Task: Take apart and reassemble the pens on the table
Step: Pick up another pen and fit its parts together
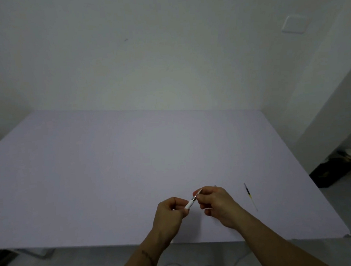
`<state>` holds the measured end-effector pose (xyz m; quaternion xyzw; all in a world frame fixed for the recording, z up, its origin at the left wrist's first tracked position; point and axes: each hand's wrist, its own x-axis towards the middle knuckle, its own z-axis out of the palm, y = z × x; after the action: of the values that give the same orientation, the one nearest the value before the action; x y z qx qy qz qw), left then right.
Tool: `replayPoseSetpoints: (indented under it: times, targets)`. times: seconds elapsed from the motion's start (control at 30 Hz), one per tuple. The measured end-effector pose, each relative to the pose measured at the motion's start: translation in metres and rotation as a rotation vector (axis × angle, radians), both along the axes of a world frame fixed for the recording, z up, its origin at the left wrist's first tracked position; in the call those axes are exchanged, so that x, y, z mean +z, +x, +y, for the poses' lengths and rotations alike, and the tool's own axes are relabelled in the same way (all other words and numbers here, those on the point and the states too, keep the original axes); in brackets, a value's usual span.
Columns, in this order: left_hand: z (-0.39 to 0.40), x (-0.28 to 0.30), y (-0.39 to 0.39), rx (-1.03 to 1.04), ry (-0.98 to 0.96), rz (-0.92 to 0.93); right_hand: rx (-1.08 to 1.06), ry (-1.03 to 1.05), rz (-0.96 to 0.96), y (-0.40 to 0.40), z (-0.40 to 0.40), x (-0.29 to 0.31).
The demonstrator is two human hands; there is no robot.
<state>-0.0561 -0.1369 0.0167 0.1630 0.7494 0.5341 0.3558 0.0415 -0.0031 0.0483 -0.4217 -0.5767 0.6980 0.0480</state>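
A single head-worn wide-angle view looks forward and down from the near edge of a pale table (89,171), taking in the whole tabletop, the white wall (143,51) behind, and floor at right.

Bare room, white table (131,167), wall switch (293,24)
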Motion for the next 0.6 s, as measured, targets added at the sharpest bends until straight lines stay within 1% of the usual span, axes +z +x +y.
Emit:
replayPoseSetpoints:
  times: [0.17, 0.3, 0.5, 0.53, 0.6]
  targets:
    - [0.0034, -0.0011, 0.0019, -0.027, -0.009, -0.009, -0.003, 0.133, -0.065, -0.0047, -0.0014, -0.0026]
    - [0.0047, 0.0001, -0.0009, -0.024, -0.014, -0.01, -0.031, 0.02, 0.0, -0.0026, 0.0004, -0.0053]
    - [0.005, -0.0006, 0.0013, -0.018, 0.0, -0.017, -0.028, 0.098, -0.043, -0.0069, -0.0015, -0.0058]
    - [0.0053, 0.0002, 0.0009, -0.016, 0.004, -0.018, -0.038, 0.09, -0.032, -0.007, -0.0021, -0.0065]
    - [0.0061, 0.0025, -0.0014, -0.012, 0.011, -0.019, -0.073, 0.008, 0.028, -0.0063, -0.003, -0.0085]
